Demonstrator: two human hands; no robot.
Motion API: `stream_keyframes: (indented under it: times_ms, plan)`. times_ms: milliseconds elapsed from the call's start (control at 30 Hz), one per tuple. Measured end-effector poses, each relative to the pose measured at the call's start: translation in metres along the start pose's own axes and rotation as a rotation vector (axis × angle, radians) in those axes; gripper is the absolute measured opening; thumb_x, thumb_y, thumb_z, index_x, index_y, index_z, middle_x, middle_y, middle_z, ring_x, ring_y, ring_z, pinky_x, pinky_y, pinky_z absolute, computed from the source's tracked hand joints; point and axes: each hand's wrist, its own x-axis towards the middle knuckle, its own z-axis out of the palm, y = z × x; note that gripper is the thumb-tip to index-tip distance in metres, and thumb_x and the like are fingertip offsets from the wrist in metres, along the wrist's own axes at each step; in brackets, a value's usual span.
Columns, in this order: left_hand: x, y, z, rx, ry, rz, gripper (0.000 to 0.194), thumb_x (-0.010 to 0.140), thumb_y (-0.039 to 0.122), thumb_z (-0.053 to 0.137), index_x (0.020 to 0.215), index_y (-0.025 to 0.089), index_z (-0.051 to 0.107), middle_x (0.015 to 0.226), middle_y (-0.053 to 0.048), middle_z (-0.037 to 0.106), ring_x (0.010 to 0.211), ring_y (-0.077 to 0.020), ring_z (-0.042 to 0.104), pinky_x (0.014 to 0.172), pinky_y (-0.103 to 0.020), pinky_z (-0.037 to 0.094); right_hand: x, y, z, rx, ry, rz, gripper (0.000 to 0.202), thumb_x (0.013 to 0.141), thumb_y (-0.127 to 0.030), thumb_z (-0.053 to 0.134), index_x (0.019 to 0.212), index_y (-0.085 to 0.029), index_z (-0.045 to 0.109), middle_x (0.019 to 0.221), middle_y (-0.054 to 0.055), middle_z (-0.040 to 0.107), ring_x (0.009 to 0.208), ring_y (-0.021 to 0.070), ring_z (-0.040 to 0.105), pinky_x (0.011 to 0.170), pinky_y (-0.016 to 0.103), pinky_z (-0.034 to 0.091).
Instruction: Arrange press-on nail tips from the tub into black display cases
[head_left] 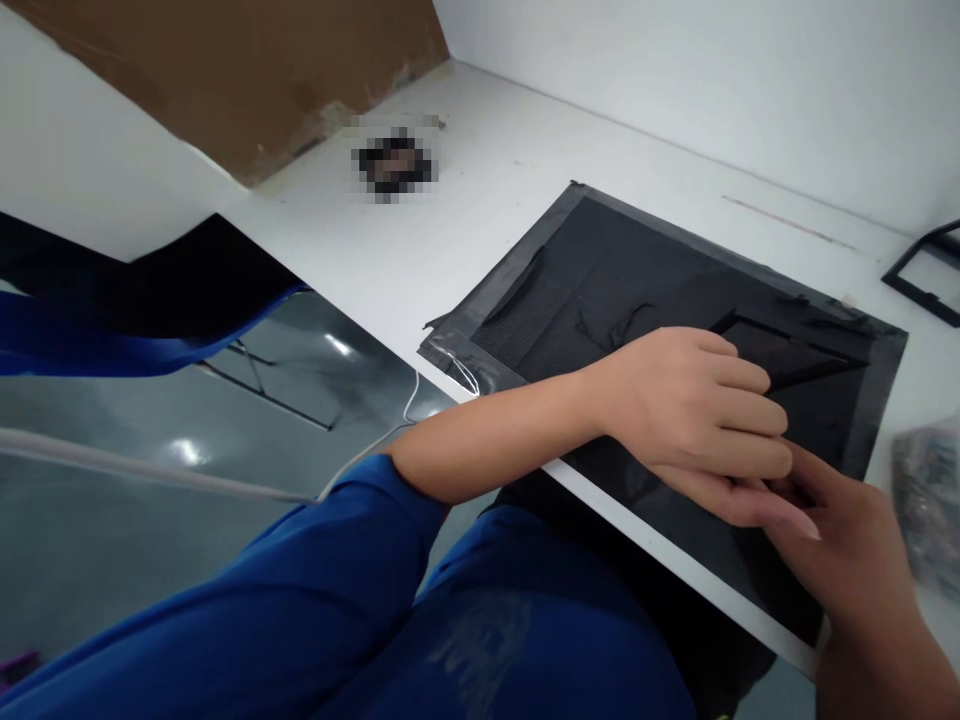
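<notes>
My left hand [697, 420] reaches across the black mat [570, 290], its fingers curled and its thumb stretched toward my right hand. My right hand [847, 540] comes in from the lower right, its fingertips tucked beneath the curled fingers of the left. The two hands touch each other; anything between them is hidden. Just beyond my left knuckles a thin black frame [817, 378] lies on the mat, partly covered by the hand.
Another black frame [934, 305] stands at the table's right edge, above a clear plastic bag [926, 500] of small items. A pixelated dark object [396, 163] lies near the brown cardboard [300, 70]. A blue chair [150, 345] is at left.
</notes>
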Motion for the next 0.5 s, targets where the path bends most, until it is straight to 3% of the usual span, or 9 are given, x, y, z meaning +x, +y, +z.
stream_keyframes:
  times_ms: [167,500]
  plan:
    - [0.001,0.003,0.003,-0.036,-0.002,-0.022,0.050,0.094,0.064,0.053,0.062,0.026,0.062,0.055,0.006,0.056,0.051,-0.0084,0.051,0.048,-0.033,0.038,-0.004,0.006,0.006,0.038,0.001,-0.048,0.050,0.091,-0.060,0.052,0.104,-0.019,0.077,0.052,-0.005,0.047,0.044,0.0076,0.045,0.044,0.021,0.034]
    - [0.006,0.002,-0.001,-0.089,0.006,-0.072,0.040,0.093,0.051,0.062,0.064,0.024,0.064,0.052,0.008,0.055,0.048,-0.0080,0.048,0.047,-0.029,0.037,0.006,-0.011,0.003,0.020,-0.009,0.091,0.052,0.083,-0.063,0.052,0.097,-0.021,0.078,0.052,-0.003,0.056,0.043,0.0109,0.051,0.044,0.024,0.036]
